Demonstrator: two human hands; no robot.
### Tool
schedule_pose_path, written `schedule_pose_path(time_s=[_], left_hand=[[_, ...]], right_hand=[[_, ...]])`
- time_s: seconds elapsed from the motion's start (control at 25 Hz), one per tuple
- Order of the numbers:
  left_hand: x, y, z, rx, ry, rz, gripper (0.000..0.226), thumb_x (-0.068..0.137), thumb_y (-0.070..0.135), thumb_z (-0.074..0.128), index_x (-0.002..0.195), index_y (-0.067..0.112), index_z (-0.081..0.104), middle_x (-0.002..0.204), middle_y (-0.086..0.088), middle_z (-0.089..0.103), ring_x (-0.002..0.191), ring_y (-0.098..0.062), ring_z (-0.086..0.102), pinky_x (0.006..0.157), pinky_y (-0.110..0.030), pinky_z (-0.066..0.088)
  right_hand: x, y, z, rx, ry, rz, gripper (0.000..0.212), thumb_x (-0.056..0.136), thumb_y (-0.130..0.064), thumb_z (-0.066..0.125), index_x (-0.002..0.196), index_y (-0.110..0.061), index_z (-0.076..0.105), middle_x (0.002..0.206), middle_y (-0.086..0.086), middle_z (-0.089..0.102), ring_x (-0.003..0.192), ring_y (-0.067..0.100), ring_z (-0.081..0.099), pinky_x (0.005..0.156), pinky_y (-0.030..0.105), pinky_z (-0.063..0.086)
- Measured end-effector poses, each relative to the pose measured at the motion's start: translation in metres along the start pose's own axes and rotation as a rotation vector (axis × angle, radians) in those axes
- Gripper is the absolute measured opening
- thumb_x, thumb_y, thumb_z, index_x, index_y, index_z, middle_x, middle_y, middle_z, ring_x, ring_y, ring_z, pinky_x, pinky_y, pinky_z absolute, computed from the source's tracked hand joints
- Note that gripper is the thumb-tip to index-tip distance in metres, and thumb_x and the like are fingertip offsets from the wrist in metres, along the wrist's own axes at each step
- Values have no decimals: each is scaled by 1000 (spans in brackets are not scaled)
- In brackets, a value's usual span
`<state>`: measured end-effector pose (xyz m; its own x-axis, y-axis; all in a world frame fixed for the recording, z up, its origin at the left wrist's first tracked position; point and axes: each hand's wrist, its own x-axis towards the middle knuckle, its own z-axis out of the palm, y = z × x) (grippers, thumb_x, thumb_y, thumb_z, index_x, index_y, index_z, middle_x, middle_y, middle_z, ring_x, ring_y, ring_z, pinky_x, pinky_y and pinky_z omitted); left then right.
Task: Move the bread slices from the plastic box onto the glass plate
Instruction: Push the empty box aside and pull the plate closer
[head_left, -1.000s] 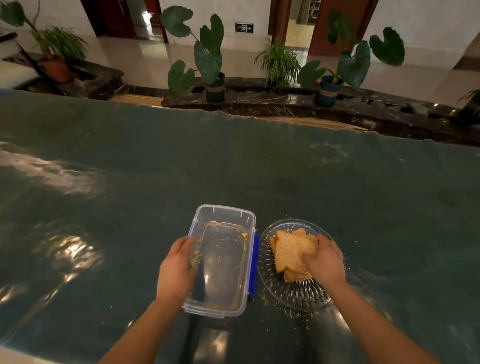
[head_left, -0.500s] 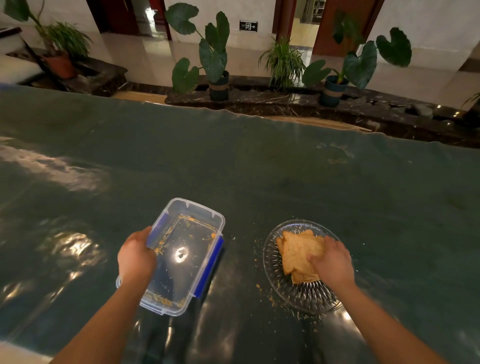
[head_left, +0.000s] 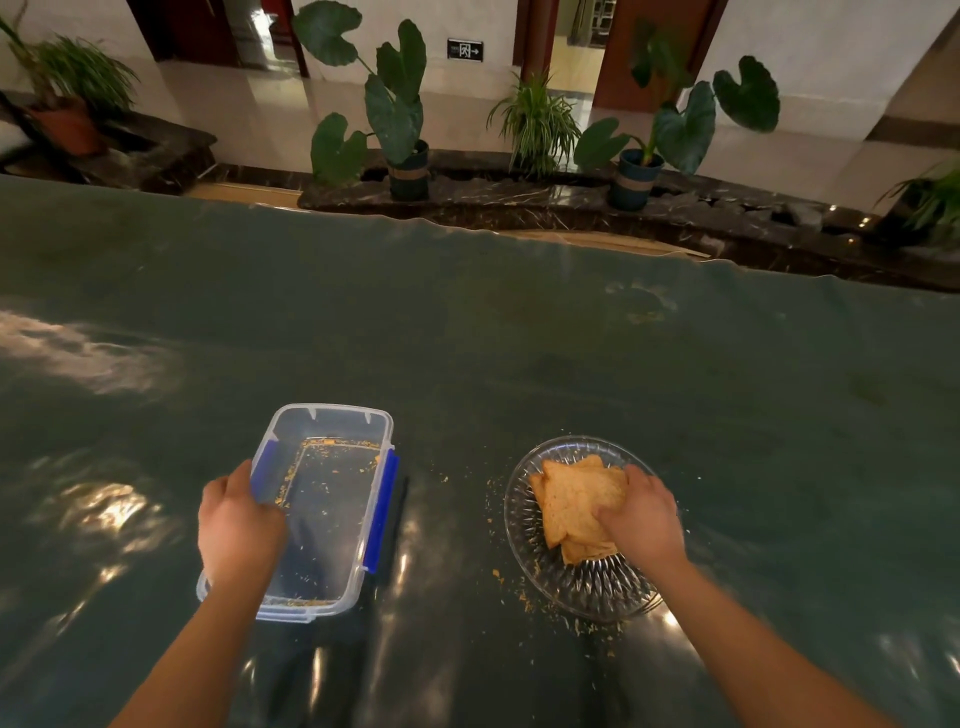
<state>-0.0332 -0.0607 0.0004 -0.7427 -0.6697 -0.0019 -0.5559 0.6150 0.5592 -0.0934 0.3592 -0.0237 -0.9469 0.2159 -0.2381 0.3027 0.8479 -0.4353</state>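
Observation:
A clear plastic box (head_left: 332, 499) with blue side clips sits on the dark green table. It holds only crumbs. My left hand (head_left: 236, 525) grips its left rim. To the right stands a ribbed glass plate (head_left: 535, 551) with a stack of toasted bread slices (head_left: 576, 499) on it. My right hand (head_left: 641, 517) rests on the right side of the stack, fingers curled over the top slice and covering part of it.
Crumbs (head_left: 506, 579) lie scattered on the table between box and plate and around the plate's near edge. The shiny green table cover (head_left: 467, 338) stretches far back. Potted plants (head_left: 400, 135) stand on a dark ledge beyond the table's far edge.
My left hand has slid the box leftward, away from the plate, and straightened it after a tilt. My right hand has stayed on the bread stack on the plate.

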Motion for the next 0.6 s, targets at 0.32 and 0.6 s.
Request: schedule_pose_path(time_s=[0.32, 0.6], left_hand=[[-94, 80, 39, -75, -178, 420, 54, 78, -1, 63, 131, 8, 57, 131, -12, 57, 116, -30, 56, 98, -43, 47], [-154, 166, 109, -423, -770, 93, 53, 90, 21, 58, 142, 15, 46, 123, 4, 61, 121, -23, 57, 103, -40, 46]], right_hand=[[3, 20, -12, 143, -50, -28, 54, 79, -32, 69, 128, -13, 53, 121, 11, 63, 111, 29, 57, 91, 40, 49], [3, 37, -17, 161, -153, -37, 63, 86, -51, 62, 137, -18, 47, 132, 6, 61, 116, 26, 60, 89, 35, 46]])
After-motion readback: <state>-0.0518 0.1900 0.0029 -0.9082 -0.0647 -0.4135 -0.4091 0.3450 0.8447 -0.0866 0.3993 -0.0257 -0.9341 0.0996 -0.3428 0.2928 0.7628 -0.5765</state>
